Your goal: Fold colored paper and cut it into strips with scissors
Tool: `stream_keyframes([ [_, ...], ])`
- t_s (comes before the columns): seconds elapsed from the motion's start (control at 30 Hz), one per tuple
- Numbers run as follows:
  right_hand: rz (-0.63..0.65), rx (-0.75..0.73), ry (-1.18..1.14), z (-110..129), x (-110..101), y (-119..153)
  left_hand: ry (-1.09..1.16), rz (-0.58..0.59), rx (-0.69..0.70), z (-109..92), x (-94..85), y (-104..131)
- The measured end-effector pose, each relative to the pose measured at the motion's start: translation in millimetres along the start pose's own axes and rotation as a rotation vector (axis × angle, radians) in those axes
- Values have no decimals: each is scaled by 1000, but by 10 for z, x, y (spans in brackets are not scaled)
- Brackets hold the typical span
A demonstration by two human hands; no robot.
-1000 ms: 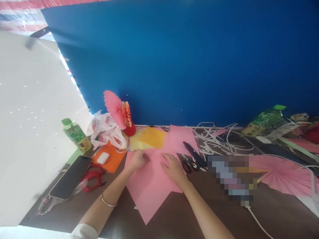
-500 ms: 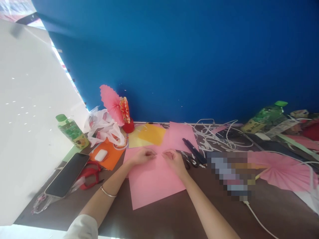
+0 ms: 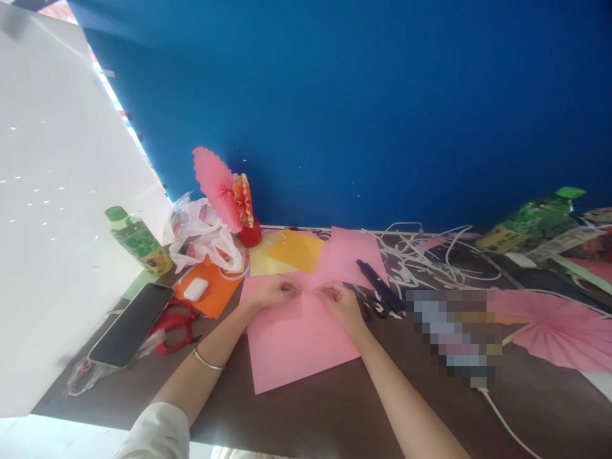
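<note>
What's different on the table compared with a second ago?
The pink sheet seems to have been turned: its nearest corner, which pointed toward the person, is now farther left. The right hand, open before, has bent its fingers in closer to the left hand; whether either holds the paper is unclear. The phone and orange paper stayed put.
</note>
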State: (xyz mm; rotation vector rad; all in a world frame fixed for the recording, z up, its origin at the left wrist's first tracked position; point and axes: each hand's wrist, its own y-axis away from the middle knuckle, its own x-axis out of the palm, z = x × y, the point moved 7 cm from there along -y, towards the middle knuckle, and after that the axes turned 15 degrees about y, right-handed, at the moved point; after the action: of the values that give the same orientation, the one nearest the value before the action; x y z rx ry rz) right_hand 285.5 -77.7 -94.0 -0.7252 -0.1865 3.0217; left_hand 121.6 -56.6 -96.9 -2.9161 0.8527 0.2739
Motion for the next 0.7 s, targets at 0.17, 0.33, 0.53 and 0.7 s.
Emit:
stream_keyframes([
  [0.17,108,68,-86,-66,5,1,27,-42,43,-35,3,23],
  [0.33,26,71,-81,-152,-84,-37,-4,-130,75,-43,-59,55],
  [0.53,-17,69,-125,-130,-259,-56,-38,-226,98,-58,-184,76],
  [0.7,190,112,-160,-54,-193,24,-118,-255,149,-100,-197,103],
])
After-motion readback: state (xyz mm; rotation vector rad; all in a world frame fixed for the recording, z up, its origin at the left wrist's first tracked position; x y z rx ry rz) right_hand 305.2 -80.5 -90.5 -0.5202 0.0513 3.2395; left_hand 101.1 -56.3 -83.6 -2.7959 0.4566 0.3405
